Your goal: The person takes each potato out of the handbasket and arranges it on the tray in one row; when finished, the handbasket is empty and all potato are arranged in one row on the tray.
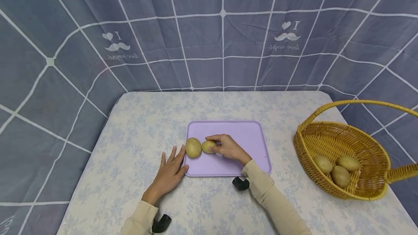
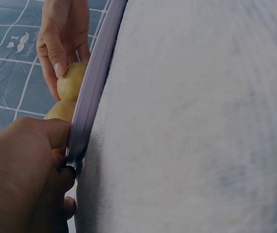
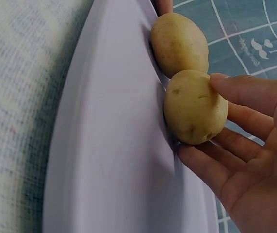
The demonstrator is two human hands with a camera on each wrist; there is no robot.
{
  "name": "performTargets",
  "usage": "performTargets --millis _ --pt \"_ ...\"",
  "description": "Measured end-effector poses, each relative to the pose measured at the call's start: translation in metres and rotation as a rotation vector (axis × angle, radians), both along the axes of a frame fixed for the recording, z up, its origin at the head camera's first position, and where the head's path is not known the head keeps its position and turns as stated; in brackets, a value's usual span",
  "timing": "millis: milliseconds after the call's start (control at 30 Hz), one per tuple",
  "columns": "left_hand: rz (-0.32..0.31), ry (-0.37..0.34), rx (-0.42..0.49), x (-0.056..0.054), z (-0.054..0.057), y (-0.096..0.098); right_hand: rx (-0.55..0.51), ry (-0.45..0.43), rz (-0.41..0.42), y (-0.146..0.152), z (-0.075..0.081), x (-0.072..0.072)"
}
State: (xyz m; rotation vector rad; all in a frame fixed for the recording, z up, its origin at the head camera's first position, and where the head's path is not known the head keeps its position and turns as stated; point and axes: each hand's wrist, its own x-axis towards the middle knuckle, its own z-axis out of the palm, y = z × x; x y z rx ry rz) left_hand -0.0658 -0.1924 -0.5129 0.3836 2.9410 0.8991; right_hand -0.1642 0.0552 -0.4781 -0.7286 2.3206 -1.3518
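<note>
A lilac tray (image 1: 241,131) lies on the table with two potatoes on its left half. My right hand (image 1: 230,148) holds the smaller potato (image 1: 208,147) between thumb and fingertips, low over the tray floor. In the right wrist view, this potato (image 3: 195,108) sits right against the larger potato (image 3: 179,44). My left hand (image 1: 170,171) rests at the tray's left edge, fingers spread, beside the larger potato. From the left wrist, the left hand's thumb (image 2: 58,132) shows at the tray rim, and part of the larger potato is hidden behind that hand.
A yellow wicker basket (image 1: 333,137) with a tall handle stands on the right of the table, holding 3 potatoes (image 1: 340,176). A pale flowered cloth (image 1: 140,126) covers the table. Blue-grey checked curtains (image 1: 202,35) hang behind and at the sides.
</note>
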Motion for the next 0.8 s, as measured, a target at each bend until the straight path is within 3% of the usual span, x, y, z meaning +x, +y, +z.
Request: performTargets --millis 533,800 --pt "-0.002 0.003 0.002 0.000 0.001 0.002 -0.033 0.041 -0.016 -0.001 -0.004 -0.006" --pt "-0.002 0.008 0.000 0.000 0.000 0.001 -0.064 0.017 -0.080 0.024 0.023 -0.006"
